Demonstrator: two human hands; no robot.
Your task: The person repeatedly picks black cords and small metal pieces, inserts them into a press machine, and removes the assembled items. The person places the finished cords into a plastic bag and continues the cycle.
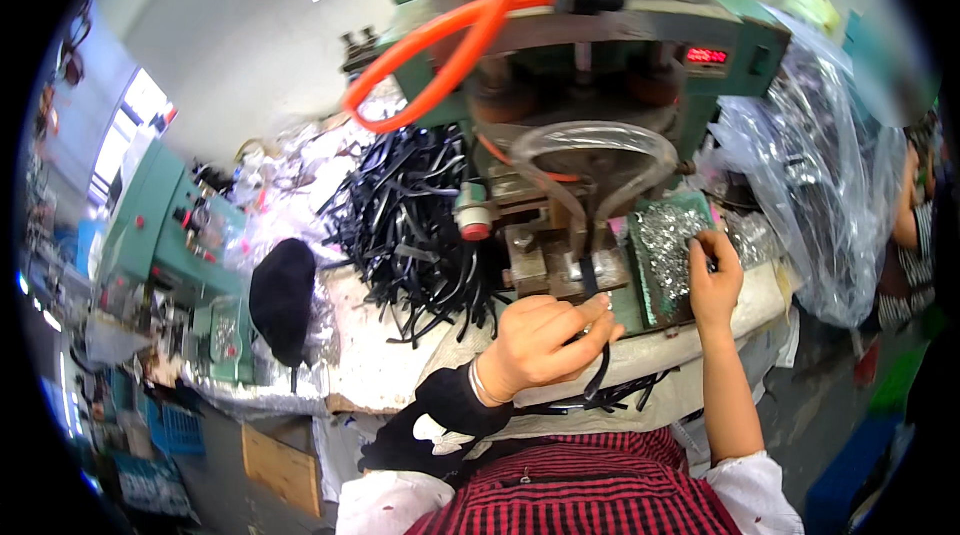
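My left hand (545,345) is closed around a black strap (600,373). Its upper end lies on the metal die block (612,273) of a green press (755,53), and its tail curls down below my fingers. To the right, my right hand (716,283) hovers at the edge of a green tray (647,307) filled with small shiny metal pieces (664,243). Thumb and fingertips are drawn together there; whatever lies between them is too small to make out. A clear bent tube (595,135) arches over the die.
A heap of black straps (400,220) lies left of the press, beside a red push button (474,231). An orange hose (440,85) loops in front of the machine. Clear plastic sheeting (820,185) hangs at right. Another green machine (150,225) stands at left, near a black cloth item (283,300).
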